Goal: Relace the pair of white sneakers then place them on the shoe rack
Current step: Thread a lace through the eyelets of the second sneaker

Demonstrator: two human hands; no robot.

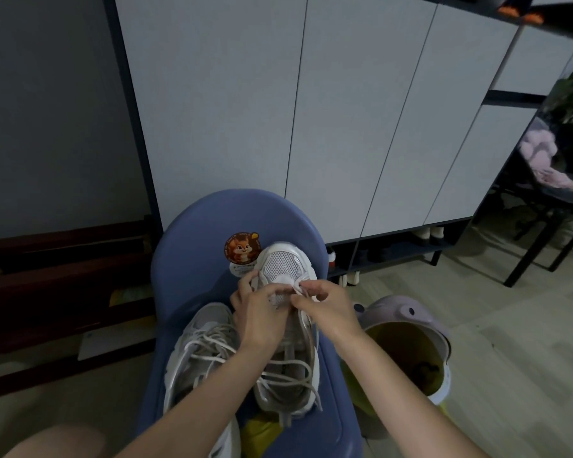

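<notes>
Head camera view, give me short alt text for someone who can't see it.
Two hands, left hand and right hand, pinch a white lace at a white sneaker on a blue stool; a second sneaker lies beside it.

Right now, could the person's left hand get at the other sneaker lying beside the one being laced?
Probably yes. The left hand holds the laced sneaker near its toe, and the second sneaker lies just below and beside that wrist on the blue chair; nothing covers it.
</notes>
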